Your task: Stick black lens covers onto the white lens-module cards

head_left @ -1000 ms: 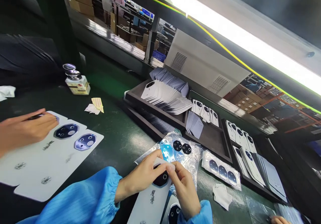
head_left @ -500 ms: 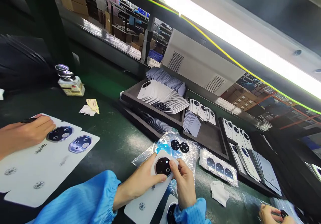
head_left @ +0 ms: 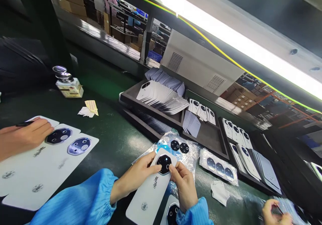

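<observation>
Beside our right wrist lay a second panel (head_left: 164,215), its disc already in place. Our left hand (head_left: 138,174) and right hand (head_left: 185,186) gripped a white panel (head_left: 148,194), thumbs at its black disc (head_left: 164,163); whether that was fully fixed, we couldn't tell. Beyond, discs remained at a clear bag (head_left: 191,161) and in a pack (head_left: 218,168); a tray (head_left: 211,140) held more panels.

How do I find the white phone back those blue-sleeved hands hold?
On the green table, find the crinkly clear bag with two black camera discs. Just nearer, left hand and right hand hold the white phone back. Only this one is gripped by both hands.
</observation>
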